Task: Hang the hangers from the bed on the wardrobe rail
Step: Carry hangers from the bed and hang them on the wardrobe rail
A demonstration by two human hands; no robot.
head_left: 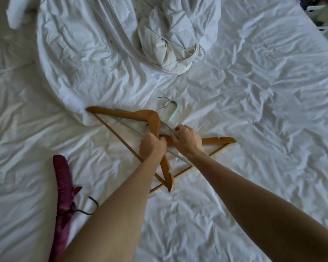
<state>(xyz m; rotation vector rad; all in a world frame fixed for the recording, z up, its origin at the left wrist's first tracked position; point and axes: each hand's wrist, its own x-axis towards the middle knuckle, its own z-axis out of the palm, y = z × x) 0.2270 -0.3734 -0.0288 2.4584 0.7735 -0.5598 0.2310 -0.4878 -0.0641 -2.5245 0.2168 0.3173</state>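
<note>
Wooden hangers lie crossed at the centre of the frame on the white sheet (254, 110). One wooden hanger (133, 115) has its apex pointing toward upper right; the second wooden hanger (219, 140) runs from right of centre down toward lower centre. A pale green hanger (173, 110) is threaded between them, hook toward the top. Both hands meet at the crossing: the left hand (152, 146) curls round the first hanger's arm, and the right hand (187, 138) seems to pinch the green wire and second hanger, though its fingertips are partly hidden. A burgundy padded hanger (62, 178) lies well apart at lower left, nearer the left arm.
</note>
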